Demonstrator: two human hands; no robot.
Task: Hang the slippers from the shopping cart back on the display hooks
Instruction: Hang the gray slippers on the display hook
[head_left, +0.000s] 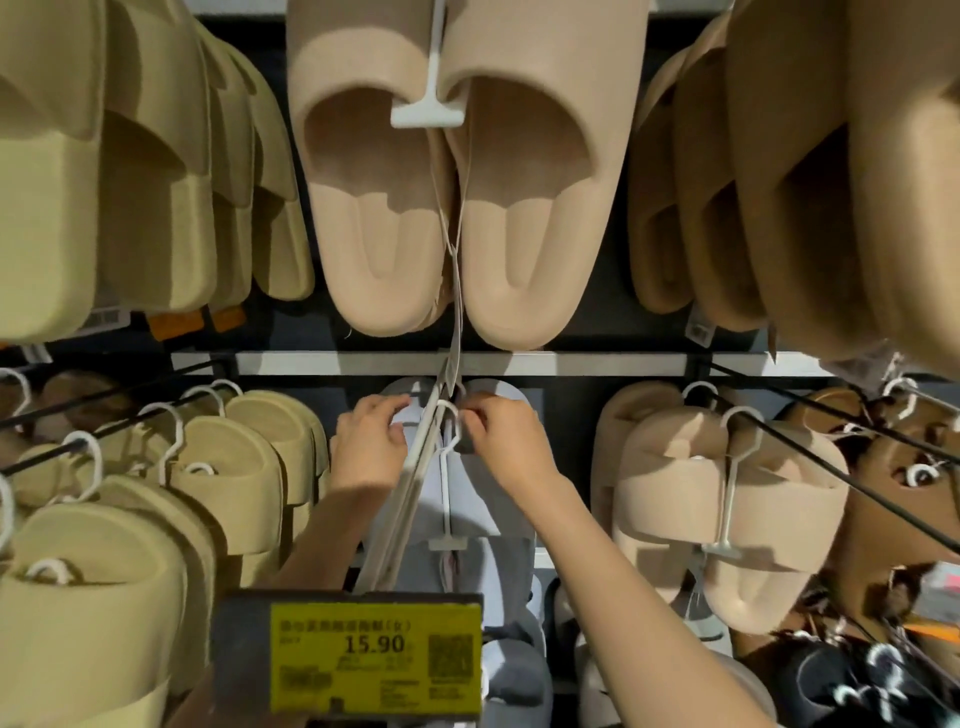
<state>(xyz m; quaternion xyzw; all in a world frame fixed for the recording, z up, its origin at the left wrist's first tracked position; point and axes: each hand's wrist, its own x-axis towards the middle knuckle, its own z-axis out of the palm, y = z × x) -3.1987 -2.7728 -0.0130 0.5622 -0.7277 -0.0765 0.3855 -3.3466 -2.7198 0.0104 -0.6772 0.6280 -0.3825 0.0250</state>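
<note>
Slippers: grey slippers (483, 499) hanging by their white hanger (448, 457) at the display hook (415, 467)
Left hand (371, 441): gripping one slipper's top
Right hand (506, 441): pinching beside the hanger
Front: yellow price tag (375, 656)

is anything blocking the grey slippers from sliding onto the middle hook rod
Nothing visible does. Both hands, left hand and right hand, hold the grey slippers with the white hanger hook right at the display rod. The rod looks bare in front; the yellow price tag sits at its near end.
</note>
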